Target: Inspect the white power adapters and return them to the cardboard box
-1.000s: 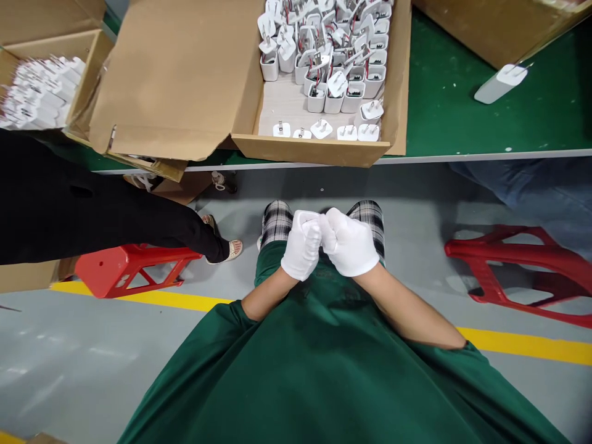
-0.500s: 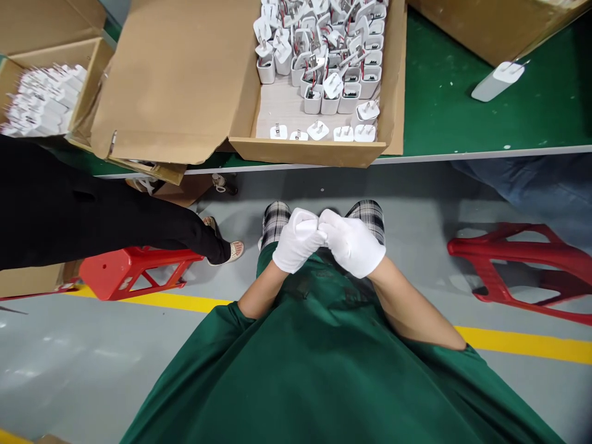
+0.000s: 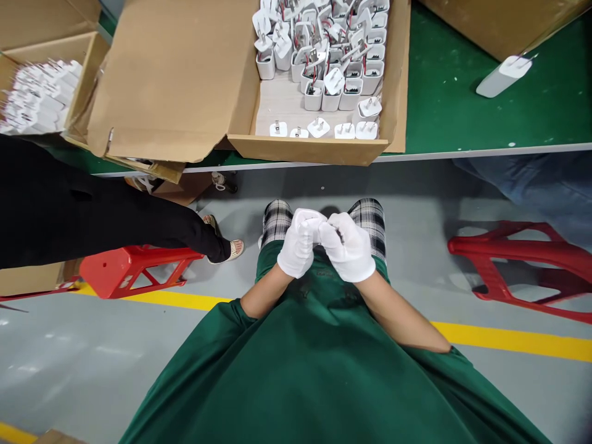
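My left hand (image 3: pixel 298 242) and my right hand (image 3: pixel 348 246), both in white gloves, meet over my lap with their fingers closed. Whatever they pinch between them is hidden by the white fingers. Beyond them on the green table (image 3: pixel 448 80) is an open cardboard box (image 3: pixel 305 149). It contains several white charger housings (image 3: pixel 313 97) with loose prong caps and red and black wires. Along the box's near side lies a row of white plug pieces (image 3: pixel 319 127). A single white charger (image 3: pixel 504 76) lies on the table to the right.
Another carton (image 3: pixel 78 117) at the left holds many white plugs. A person in black trousers (image 3: pixel 115 209) stands at the left by a red stool (image 3: pixel 139 271). Blue cloth hangs at the right above a second red stool (image 3: pixel 513 253). A carton (image 3: pixel 504 24) sits at the upper right.
My right hand has turned and moved slightly left, its fingers now curled in more. My left hand has rotated more upright, and the white piece seen in it before is now hidden.
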Tool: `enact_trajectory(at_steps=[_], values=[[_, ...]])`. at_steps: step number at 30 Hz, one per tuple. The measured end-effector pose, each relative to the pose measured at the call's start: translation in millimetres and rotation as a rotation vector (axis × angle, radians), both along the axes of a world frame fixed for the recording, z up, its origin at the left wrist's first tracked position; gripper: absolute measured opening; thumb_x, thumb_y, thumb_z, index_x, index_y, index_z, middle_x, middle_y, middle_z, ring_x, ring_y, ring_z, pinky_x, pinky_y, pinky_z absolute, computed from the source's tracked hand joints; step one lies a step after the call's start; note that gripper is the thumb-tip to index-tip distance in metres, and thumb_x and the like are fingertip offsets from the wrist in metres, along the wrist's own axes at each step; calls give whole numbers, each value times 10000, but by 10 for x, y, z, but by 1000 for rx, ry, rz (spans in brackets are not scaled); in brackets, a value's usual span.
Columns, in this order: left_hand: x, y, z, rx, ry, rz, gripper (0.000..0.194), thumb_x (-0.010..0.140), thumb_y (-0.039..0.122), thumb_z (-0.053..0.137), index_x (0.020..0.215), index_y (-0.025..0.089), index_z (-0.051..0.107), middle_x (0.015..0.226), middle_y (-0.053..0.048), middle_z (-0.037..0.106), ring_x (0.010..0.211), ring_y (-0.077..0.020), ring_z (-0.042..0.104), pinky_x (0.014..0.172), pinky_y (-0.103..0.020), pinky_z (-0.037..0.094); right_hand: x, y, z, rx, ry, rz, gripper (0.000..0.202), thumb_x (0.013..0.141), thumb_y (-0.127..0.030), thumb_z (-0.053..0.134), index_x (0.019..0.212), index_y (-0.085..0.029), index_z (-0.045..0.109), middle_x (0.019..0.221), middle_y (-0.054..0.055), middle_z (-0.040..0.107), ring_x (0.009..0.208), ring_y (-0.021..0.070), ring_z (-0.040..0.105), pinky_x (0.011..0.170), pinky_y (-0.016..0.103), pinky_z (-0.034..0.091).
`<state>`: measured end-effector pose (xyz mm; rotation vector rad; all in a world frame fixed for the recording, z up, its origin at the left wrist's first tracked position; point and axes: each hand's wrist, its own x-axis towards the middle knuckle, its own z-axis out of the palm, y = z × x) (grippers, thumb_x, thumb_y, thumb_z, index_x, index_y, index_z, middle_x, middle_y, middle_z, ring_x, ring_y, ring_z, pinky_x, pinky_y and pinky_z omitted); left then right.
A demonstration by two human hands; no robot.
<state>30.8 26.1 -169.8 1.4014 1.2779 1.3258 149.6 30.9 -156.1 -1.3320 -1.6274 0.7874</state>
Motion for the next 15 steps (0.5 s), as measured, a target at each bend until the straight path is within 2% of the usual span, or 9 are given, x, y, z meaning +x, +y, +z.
enact_trajectory(at_steps=[6,12,15], values=[[-8,-1,19,10,36,17,606,962,674,237,851,194,589,862,-79,593,774,-188,592,714,-365,534,-18,-6,-16,31,-128,-34,511,961,-634,343,647,-237,419,565,-16,392,509,130,376,512,289,333],[-65,53,-101,-47,98,-90,531,944,677,353,946,213,611,976,-69,640,914,-199,630,853,-348,524,-58,7,-89,35,-317,-16,437,961,-556,322,710,-247,502,601,15,423,559,173,415,548,303,368],[-59,59,-153,-96,-3,-110,537,967,651,312,973,212,621,992,-72,653,921,-199,636,871,-348,529,-107,10,-98,18,-396,-32,375,945,-495,353,747,-239,542,619,23,445,563,177,425,551,300,363]])
